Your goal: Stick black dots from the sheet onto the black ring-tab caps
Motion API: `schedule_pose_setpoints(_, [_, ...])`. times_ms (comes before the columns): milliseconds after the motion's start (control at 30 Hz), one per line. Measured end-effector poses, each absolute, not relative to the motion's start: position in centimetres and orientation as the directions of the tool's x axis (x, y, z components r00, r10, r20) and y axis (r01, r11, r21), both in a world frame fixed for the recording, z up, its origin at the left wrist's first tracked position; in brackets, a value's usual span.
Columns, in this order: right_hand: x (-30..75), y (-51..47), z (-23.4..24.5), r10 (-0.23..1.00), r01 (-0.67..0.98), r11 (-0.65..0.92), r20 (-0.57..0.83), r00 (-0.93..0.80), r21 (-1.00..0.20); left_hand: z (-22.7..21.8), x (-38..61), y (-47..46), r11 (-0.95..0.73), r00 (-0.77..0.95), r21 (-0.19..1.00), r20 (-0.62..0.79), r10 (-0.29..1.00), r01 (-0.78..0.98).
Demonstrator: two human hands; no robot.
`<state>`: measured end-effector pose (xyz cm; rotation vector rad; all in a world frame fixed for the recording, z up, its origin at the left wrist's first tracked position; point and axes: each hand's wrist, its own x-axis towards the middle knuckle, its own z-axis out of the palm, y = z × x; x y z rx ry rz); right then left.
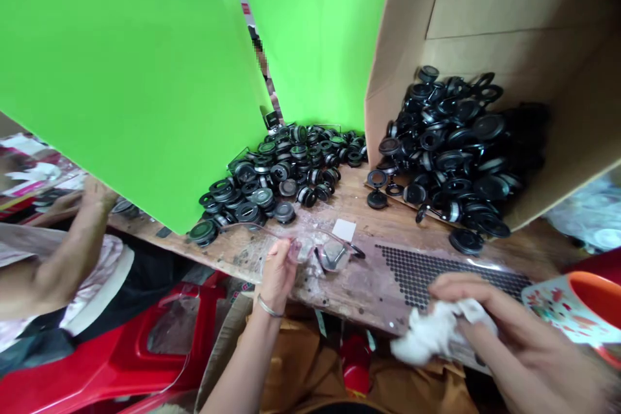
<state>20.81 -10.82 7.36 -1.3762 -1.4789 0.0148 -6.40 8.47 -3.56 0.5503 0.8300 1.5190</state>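
Observation:
My left hand (280, 275), a bracelet on its wrist, pinches one lens side of a pair of eyeglasses (334, 255) above the table's front edge. The frame is clear and thin, and its temple arms stretch out toward the back. On the right, my right hand (504, 330) is closed on a crumpled white tissue (424, 334); the hand is somewhat blurred. Beneath it lies a sheet of small black dots (412, 272). A small white square (344, 229) rests just behind the glasses.
Black round parts (262, 197) are heaped in front of green panels (136, 77). More spill from a cardboard box (381, 77) at right. A patterned cup (557, 304) stands near my right hand. At left are another person's arm (63, 259) and a red plastic chair (121, 352).

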Motion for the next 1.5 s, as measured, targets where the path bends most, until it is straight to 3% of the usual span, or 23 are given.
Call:
schedule_pose_setpoints(100, [19.5, -9.3, 6.9, 0.822, 0.594, 0.287, 0.512, 0.25, -0.752, -1.9, -5.8, 7.3, -0.044, -0.162, 0.85, -0.05, 0.985, -0.525])
schedule_pose_setpoints(167, [18.1, -9.0, 6.2, 0.765, 0.571, 0.314, 0.558, 0.321, -0.759, -0.6, -5.1, 6.3, -0.149, -0.174, 0.941, 0.098, 0.98, -0.304])
schedule_pose_setpoints(267, [15.7, -8.3, 4.6, 0.621, 0.682, 0.429, 0.742, 0.253, -0.592, 1.1, -3.7, 4.3, -0.365, -0.103, 0.928, 0.371, 0.923, 0.076])
schedule_pose_setpoints(333, [14.2, -7.1, 3.5, 0.547, 0.723, 0.507, 0.823, 0.151, -0.469, 1.9, -2.5, 3.1, -0.441, -0.024, 0.885, 0.449, 0.893, 0.147])
schedule_pose_setpoints(467, [12.5, -4.5, 2.4, 0.52, 0.703, 0.581, 0.852, 0.068, -0.41, 2.4, -0.7, 1.7, -0.457, 0.097, 0.885, 0.449, 0.888, 0.09])
schedule_pose_setpoints(700, [14.4, -4.5, 1.4, 0.568, 0.752, 0.622, 0.787, -0.242, -0.218, 2.7, -0.5, 1.8, -0.357, 0.084, 0.934, 0.357, 0.93, -0.016])
schedule_pose_setpoints(1000, [16.0, -6.4, 0.1, 0.493, 0.665, 0.701, 0.848, -0.192, -0.258, 2.9, 0.6, 1.5, -0.315, 0.105, 0.949, 0.313, 0.944, 0.005])
schedule_pose_setpoints(1133, [17.4, -8.3, 0.6, 0.481, 0.719, 0.663, 0.854, -0.196, -0.209, 3.3, 0.4, 1.7, -0.298, 0.1, 0.954, 0.295, 0.95, 0.015])
schedule_pose_setpoints(1333, [18.6, -7.4, -0.3, 0.651, 0.879, 0.425, 0.748, -0.13, -0.217, 3.4, 0.3, 2.0, -0.308, 0.141, 0.951, 0.301, 0.943, 0.024])
schedule_pose_setpoints(1500, [19.1, -7.2, -1.7, 0.652, 0.842, 0.502, 0.726, -0.218, -0.197, 2.9, 0.5, 2.0, -0.251, 0.112, 0.967, 0.246, 0.963, 0.034])
